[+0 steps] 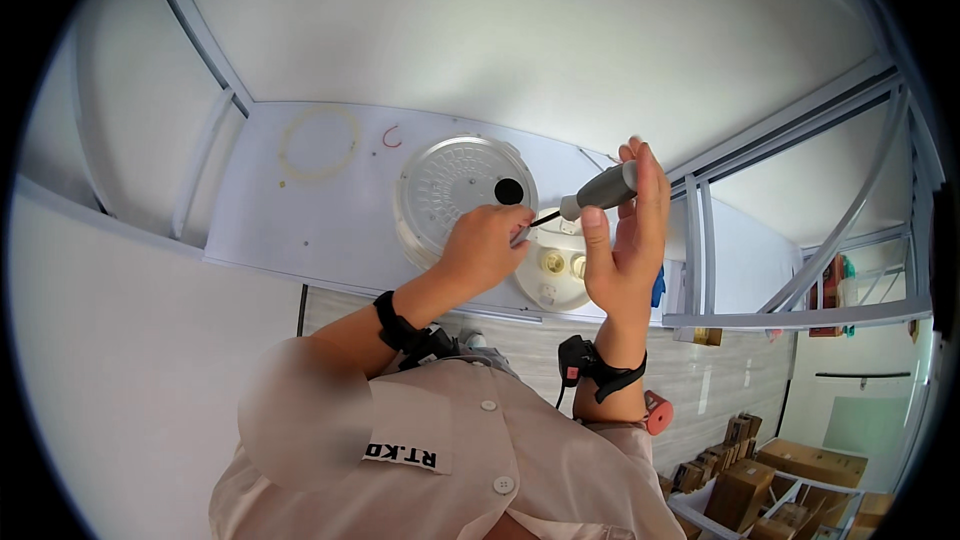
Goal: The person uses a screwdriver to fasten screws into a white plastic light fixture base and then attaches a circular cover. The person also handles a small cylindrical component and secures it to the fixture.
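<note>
My right hand (628,258) has its fingers stretched long, and the grey handle of a screwdriver (603,188) lies between thumb and fingers, its butt against the hand. The black shaft slants down and left to the fingertips of my left hand (485,242). Those fingertips are pinched together at the right edge of a round silvery lid-like part (450,185), which has a black round spot. What they pinch is hidden; a small greyish piece shows beside them. Partly under the screwdriver lies a round white base (546,297) with cream-coloured round fittings.
On the white table (255,205), a pale yellowish ring (322,176) and a small red curved piece (392,144) lie to the left. White panels rise behind. A metal frame (700,250) stands at the right, with cardboard boxes (742,492) on the floor below.
</note>
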A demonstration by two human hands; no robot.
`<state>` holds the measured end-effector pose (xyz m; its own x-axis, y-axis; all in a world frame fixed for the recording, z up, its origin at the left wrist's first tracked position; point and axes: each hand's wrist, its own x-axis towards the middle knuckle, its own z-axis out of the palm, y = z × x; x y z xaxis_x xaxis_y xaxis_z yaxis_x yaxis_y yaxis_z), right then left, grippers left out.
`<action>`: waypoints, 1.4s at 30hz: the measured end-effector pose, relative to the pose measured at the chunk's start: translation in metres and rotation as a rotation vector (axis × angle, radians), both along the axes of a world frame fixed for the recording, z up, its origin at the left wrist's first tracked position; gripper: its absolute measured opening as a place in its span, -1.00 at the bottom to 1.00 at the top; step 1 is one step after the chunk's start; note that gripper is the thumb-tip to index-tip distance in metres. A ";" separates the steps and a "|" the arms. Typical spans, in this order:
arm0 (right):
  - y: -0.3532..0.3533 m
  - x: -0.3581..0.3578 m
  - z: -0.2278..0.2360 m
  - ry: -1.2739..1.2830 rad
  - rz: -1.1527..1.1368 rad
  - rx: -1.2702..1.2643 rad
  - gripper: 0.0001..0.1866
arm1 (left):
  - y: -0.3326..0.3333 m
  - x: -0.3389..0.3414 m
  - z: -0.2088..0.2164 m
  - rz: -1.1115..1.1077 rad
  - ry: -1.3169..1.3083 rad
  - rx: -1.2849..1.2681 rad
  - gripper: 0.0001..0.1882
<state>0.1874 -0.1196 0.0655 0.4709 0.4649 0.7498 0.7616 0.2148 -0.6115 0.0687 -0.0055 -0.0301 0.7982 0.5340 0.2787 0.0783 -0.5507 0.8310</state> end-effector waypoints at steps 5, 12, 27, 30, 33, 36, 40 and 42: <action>-0.004 0.001 0.002 0.005 0.013 -0.046 -0.31 | 0.001 0.000 0.001 0.001 0.031 0.015 -0.74; 0.000 -0.002 0.002 -0.170 -0.044 -0.021 -0.35 | 0.004 -0.001 -0.002 -0.013 -0.013 -0.020 -0.71; -0.005 -0.006 0.005 -0.114 -0.040 -0.069 -0.43 | 0.002 -0.001 -0.003 -0.009 -0.002 -0.006 -0.73; -0.005 -0.007 0.007 0.004 0.032 -0.053 -0.44 | 0.002 -0.001 -0.003 -0.003 -0.017 -0.014 -0.71; -0.011 0.002 0.003 -0.097 0.005 -0.125 -0.43 | 0.001 0.000 -0.002 0.000 0.001 -0.034 -0.70; -0.011 0.000 -0.002 -0.137 -0.122 -0.103 -0.41 | 0.002 0.000 -0.005 0.004 0.019 -0.042 -0.66; -0.009 -0.006 0.001 -0.203 -0.133 -0.090 -0.37 | 0.001 0.000 -0.003 0.011 0.042 -0.023 -0.66; -0.008 -0.005 0.002 -0.187 -0.101 -0.081 -0.34 | 0.001 -0.001 0.000 0.017 0.035 -0.023 -0.66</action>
<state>0.1823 -0.1278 0.0674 0.3744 0.4849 0.7904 0.8783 0.0879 -0.4699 0.0675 -0.0048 -0.0305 0.7978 0.5536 0.2388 0.1164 -0.5301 0.8399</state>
